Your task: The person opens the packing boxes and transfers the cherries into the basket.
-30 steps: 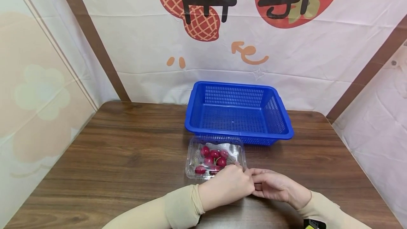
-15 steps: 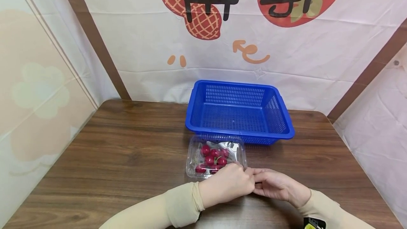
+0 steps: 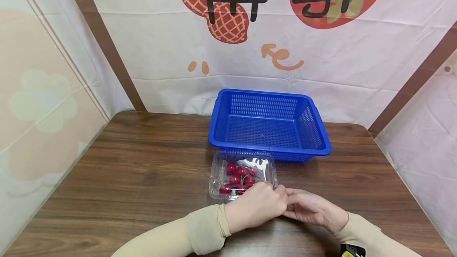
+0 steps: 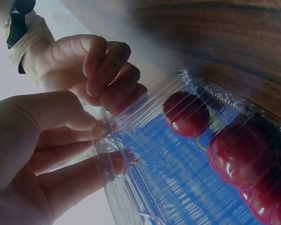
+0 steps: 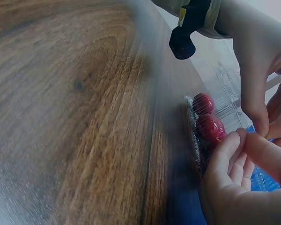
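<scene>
Both the left hand (image 3: 255,208) and right hand (image 3: 310,209) pinch the near corner of the cherry box (image 3: 242,174), which lies just beyond them.

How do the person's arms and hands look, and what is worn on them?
Both arms wear snug beige sleeves that end at the wrists. The left hand and the right hand are bare, without gloves. A black device with a yellow mark sits at the right wrist, and a similar dark one at the left wrist.
</scene>
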`<state>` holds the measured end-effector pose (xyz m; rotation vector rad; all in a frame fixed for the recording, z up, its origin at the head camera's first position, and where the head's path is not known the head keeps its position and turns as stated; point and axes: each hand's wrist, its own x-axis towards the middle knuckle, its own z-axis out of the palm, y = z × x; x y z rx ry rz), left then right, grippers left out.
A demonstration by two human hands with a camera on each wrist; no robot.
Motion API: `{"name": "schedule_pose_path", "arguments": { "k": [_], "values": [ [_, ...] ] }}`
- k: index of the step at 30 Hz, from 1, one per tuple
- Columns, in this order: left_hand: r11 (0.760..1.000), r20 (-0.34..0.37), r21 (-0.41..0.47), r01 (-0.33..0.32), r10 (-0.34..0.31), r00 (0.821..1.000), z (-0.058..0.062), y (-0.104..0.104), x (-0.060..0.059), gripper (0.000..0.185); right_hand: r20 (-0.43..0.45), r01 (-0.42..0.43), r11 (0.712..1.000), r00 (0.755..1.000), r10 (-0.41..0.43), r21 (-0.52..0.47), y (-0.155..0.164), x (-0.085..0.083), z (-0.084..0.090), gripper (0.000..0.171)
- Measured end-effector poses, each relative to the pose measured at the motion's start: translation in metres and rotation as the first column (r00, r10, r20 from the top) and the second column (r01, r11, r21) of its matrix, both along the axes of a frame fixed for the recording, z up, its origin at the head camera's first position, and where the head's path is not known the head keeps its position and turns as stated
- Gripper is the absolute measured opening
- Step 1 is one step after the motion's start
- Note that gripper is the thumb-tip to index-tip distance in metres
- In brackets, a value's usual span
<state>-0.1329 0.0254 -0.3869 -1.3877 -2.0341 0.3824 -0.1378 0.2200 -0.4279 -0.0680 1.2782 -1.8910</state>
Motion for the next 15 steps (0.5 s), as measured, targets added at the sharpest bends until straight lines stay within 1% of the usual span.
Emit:
{"name": "schedule_pose_path", "arguments": {
  "k": [3, 6, 11, 15],
  "values": [
    [1.000, 0.009, 0.007, 0.000, 0.000, 1.000, 0.0012, -0.0002, -0.0002, 0.011, 0.004, 0.006, 1.000, 1.000, -0.006, 0.007, -0.0004, -0.0001, 0.0010, 0.028],
    [1.000, 0.004, 0.013, -0.003, 0.003, 1.000, 0.0001, 0.0003, -0.0001, 0.014, 0.009, 0.010, 1.000, 1.000, -0.010, 0.016, -0.0004, 0.0000, 0.0018, 0.027],
    [0.999, -0.031, 0.033, -0.012, 0.013, 0.999, -0.0024, -0.0007, 0.0007, 0.017, 0.014, 0.002, 1.000, 1.000, -0.002, 0.014, -0.0008, -0.0003, 0.0035, 0.027],
    [0.999, -0.074, 0.052, -0.007, 0.010, 0.997, -0.0046, -0.0017, 0.0014, 0.017, 0.029, -0.014, 1.000, 0.999, 0.014, 0.000, -0.0011, -0.0013, 0.0050, 0.026]
  ]
}}
